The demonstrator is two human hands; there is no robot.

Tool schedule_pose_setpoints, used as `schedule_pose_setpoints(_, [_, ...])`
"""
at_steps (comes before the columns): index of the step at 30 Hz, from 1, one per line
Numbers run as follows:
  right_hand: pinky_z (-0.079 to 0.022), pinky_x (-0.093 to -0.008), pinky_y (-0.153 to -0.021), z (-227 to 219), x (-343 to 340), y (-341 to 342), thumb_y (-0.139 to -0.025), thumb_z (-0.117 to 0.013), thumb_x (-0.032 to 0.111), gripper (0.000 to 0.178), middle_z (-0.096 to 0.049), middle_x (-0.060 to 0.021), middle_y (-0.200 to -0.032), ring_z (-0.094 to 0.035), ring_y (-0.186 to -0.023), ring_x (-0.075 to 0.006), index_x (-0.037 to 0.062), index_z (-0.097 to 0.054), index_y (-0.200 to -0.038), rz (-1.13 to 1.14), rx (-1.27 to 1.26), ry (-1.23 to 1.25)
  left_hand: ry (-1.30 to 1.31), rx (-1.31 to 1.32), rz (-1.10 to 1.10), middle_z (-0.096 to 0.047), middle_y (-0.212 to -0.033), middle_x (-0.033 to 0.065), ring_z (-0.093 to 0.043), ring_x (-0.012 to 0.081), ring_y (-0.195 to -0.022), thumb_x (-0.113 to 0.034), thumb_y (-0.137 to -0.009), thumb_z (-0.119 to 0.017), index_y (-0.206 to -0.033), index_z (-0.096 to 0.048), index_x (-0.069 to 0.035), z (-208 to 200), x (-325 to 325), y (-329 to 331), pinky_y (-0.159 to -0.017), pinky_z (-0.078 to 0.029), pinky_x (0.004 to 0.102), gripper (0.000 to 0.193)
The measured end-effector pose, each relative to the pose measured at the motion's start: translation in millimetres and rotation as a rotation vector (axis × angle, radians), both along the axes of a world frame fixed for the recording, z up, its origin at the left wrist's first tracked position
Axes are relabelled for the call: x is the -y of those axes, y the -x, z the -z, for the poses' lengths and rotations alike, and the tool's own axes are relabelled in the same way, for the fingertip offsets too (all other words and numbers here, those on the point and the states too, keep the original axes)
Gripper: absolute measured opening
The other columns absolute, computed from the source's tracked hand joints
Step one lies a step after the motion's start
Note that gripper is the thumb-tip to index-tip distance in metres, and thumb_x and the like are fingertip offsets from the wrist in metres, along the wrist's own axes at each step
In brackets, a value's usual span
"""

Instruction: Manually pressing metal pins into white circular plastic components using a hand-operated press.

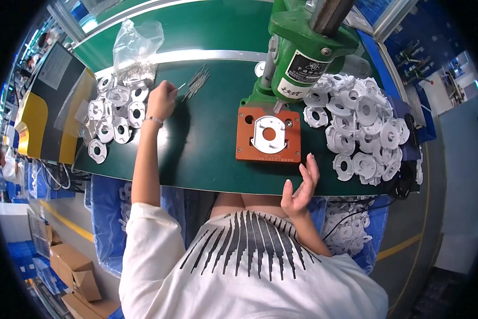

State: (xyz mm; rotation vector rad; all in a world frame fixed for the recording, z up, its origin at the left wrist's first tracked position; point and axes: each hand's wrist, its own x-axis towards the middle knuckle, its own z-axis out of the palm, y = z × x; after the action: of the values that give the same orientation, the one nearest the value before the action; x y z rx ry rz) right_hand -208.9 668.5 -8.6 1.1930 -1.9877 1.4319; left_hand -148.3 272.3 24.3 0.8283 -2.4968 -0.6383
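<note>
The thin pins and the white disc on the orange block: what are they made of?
The pins look like metal, greyish with a slight sheen. The white disc seems smooth plastic, evenly white with raised posts, but could be painted metal.

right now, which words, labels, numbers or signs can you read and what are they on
I won't copy wording; texts by place:
Black plate on the green press: pale characters and an emblem.
White label below it: dark characters.
Orange block, front edge: too small to read.
Pale sheet on the black-and-yellow box: too small to read.
Shirt: tiny mark, illegible.
</note>
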Motion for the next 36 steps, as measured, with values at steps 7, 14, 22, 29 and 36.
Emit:
schedule_pose_setpoints(7, [-0.032,-0.0494,-0.104,-36,10,-1,-0.08,-0.058,0.007,0.024,-0.053,-0.0202,-0.122,-0.047,-0.118,-0.0371,0.002,-0.059,-0.104,-0.067,-0.056,0.03,-0.588,-0.375,0.482,-0.056,-0.086,0.0018,-0.055,0.008,-0.079,0.001,-0.087,-0.051,-0.091,-0.054,0.001,-52,-111,-25,-0.071,-0.045,0.0217,0.005])
schedule_pose_setpoints(14, [-0.049,-0.0325,-0.075,-80,50,11,-0.073,-0.067,-0.001,0.019,-0.062,-0.0117,-0.099,-0.061,-0.087,-0.0246,0.002,-0.065,-0.092,-0.175,0.12,0.14,-0.803,-0.478,0.724,-0.059,-0.086,0.004,-0.056,0.009,-0.078,0.005,-0.084,-0.054,-0.088,-0.057,0.002,-67,-176,-10,-0.073,-0.047,0.023,0.006])
schedule_pose_setpoints(22, [-0.047,-0.0236,-0.06,-80,50,7,-0.077,-0.069,-0.003,0.009,-0.062,-0.0093,-0.081,-0.06,-0.07,-0.0155,-0.0027,-0.063,-0.083,-0.274,0.308,0.136,-1.089,-0.519,0.729,-0.06,-0.094,0.0055,-0.057,0.0092,-0.079,0.001,-0.087,-0.057,-0.096,-0.058,0.003,-61,-199,-10,-0.07,-0.048,0.0218,0.01])
schedule_pose_setpoints(29, [-0.049,-0.0243,-0.063,-70,48,11,-0.077,-0.067,-0.003,0.013,-0.061,-0.0097,-0.087,-0.06,-0.075,-0.0169,-0.0009,-0.063,-0.089,-0.196,0.229,0.105,-0.85,-0.67,0.696,-0.061,-0.094,0.006,-0.057,0.0114,-0.087,0.003,-0.086,-0.057,-0.09,-0.06,0.003,-42,-202,1,-0.08,-0.047,0.0256,0.005])
schedule_pose_setpoints(36, [-0.043,-0.044,-0.092,-53,49,23,-0.074,-0.068,0.003,0.016,-0.064,-0.0076,-0.098,-0.061,-0.093,-0.0269,0.0052,-0.066,-0.089,-0.019,-0.054,-0.085,-0.319,-0.533,0.431,-0.066,-0.077,0.0091,-0.061,0.0149,-0.065,-0.001,-0.078,-0.067,-0.088,-0.066,-0.001,-38,-182,42,-0.063,-0.049,0.026,0.01])
